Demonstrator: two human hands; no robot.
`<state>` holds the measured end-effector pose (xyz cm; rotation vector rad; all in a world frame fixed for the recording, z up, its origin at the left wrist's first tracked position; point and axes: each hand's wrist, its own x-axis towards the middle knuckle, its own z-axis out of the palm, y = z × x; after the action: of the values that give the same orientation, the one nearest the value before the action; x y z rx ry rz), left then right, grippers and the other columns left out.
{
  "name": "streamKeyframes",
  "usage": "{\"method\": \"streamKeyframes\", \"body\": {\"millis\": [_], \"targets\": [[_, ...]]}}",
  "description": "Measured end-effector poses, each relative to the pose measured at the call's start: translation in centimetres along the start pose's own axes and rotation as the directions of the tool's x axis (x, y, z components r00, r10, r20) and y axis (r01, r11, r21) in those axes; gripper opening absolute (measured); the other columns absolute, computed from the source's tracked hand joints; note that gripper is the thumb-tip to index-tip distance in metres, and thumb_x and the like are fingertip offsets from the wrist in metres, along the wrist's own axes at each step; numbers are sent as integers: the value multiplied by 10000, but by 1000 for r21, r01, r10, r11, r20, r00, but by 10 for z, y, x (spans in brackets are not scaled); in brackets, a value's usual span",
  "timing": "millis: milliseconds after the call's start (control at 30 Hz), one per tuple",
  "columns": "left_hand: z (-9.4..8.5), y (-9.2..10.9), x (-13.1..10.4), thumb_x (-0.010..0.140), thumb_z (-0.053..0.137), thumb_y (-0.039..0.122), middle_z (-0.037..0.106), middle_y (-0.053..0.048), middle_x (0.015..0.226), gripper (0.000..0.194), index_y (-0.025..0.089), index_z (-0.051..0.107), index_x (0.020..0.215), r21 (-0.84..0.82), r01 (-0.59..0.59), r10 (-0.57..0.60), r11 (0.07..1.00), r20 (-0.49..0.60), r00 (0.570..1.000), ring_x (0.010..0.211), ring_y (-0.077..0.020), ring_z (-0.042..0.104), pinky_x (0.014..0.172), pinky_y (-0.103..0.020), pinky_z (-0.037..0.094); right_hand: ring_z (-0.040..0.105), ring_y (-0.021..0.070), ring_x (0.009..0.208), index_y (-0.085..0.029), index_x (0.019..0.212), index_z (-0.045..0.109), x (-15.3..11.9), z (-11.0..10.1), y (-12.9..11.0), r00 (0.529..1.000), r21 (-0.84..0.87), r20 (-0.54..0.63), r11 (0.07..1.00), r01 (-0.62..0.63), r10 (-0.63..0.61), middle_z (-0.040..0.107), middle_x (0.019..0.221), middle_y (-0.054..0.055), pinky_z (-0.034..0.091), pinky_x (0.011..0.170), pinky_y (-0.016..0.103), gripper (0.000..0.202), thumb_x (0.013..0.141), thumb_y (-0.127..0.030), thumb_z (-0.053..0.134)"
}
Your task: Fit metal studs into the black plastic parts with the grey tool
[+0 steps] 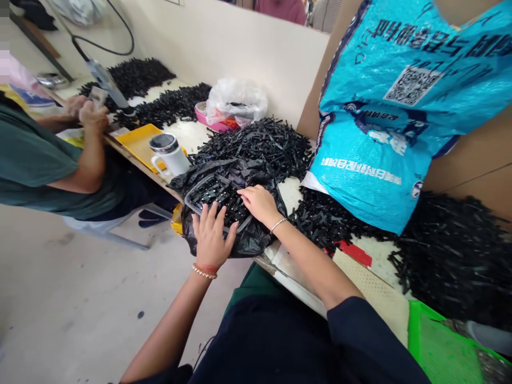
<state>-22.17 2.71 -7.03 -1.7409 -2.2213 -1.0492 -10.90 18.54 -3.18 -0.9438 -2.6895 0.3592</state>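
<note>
Small black clip-like plastic pieces fill a grey-rimmed container lined or wrapped with a black plastic bag at the table's front edge. My left hand is open, its fingers spread over the near-left side of the container and their tips at the pieces. From the right, my right hand reaches over the container. Its fingers are loosely bent and somewhat apart over the pieces, with nothing visible held in them. Right behind the bag rises a larger heap of the same black pieces.
A white lidded mug and a yellow tray stand to the left. A blue printed sack leans at the right above more black pieces. A green basket sits front right. A co-worker sits at the left.
</note>
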Motion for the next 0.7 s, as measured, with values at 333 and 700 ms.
{"method": "streamKeyframes", "body": {"millis": [333,700], "targets": [[0,5,5,968,552,407,494,-197,1528,513,197,523,1436,-33,-1,2,999,15,1000,1501,-375,302,1198,-634,174,607,246,1048,-228,1323,632,-5,-9,-3,999,-19,37,1000,8,-8,696,1198,83,505,909,380,357,999,-266,487],[-119,83,-36,552,508,723,482,137,1527,1028,589,224,1531,-307,-104,212,946,344,915,1555,-253,108,1188,-612,284,635,201,1126,-247,1258,642,-122,-79,7,959,191,-280,978,87,-31,699,1218,57,493,1023,395,292,998,-273,510]]}}
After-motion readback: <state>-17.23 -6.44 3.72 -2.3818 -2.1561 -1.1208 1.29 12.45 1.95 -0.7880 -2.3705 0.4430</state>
